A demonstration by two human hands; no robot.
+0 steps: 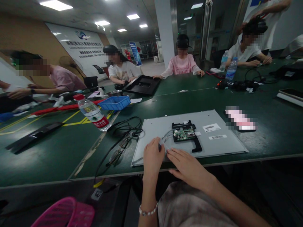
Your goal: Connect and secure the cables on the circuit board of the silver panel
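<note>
On the green table point(170, 102), with grey panel point(155, 127) flat, likely to support circuit board point(186, 133), and, over panel's near edge, with right hand point(187, 164) extended, grip unclear, and left hand point(152, 154) curled, pinching pale strip point(163, 144), perhaps to steady it.

Single head-worn view, facing forward and down; tabletop close below, room beyond, far off.

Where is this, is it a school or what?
It looks more like an office workroom, though I can't be sure. There's a long green table with people working around it, an open circuit board on a flat panel, and a big wall sign.
</note>
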